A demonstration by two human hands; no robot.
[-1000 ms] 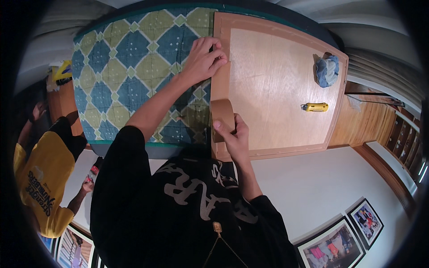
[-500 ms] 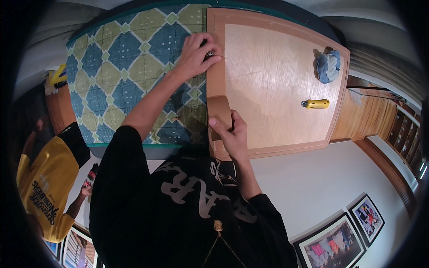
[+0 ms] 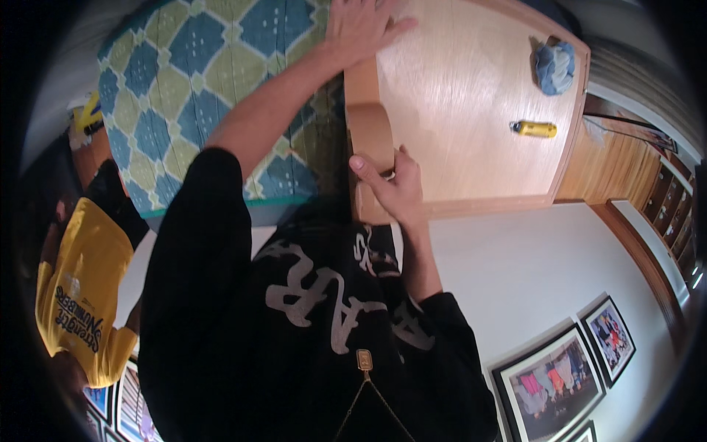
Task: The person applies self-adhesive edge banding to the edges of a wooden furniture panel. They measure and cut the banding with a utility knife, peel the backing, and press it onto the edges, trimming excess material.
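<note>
My left hand [image 3: 361, 31] lies flat with spread fingers at the far left edge of a pale wooden board [image 3: 456, 103]. It presses on a brown tape strip [image 3: 362, 81] that runs along this edge, and its fingertips are cut off by the picture's top. Closer to me, my right hand [image 3: 398, 186] is closed around a roll of wide brown tape [image 3: 374, 140], thumb on the near side. The roll is joined to the strip and sits over the board's left border. Brown tape also covers the board's near and right borders.
A yellow utility knife [image 3: 537, 130] and a crumpled blue and white cloth [image 3: 556, 68] lie on the board's right part. Left of the board spreads a green and blue patterned quilt [image 3: 199, 81]. A person in a yellow shirt [image 3: 92, 287] is at the left. Framed pictures [image 3: 552, 383] hang at lower right.
My left hand has gone from bent fingers at the tape strip to lying flat with fingers spread, farther up. The view has shifted, so the board sits higher. My right hand keeps the tape roll.
</note>
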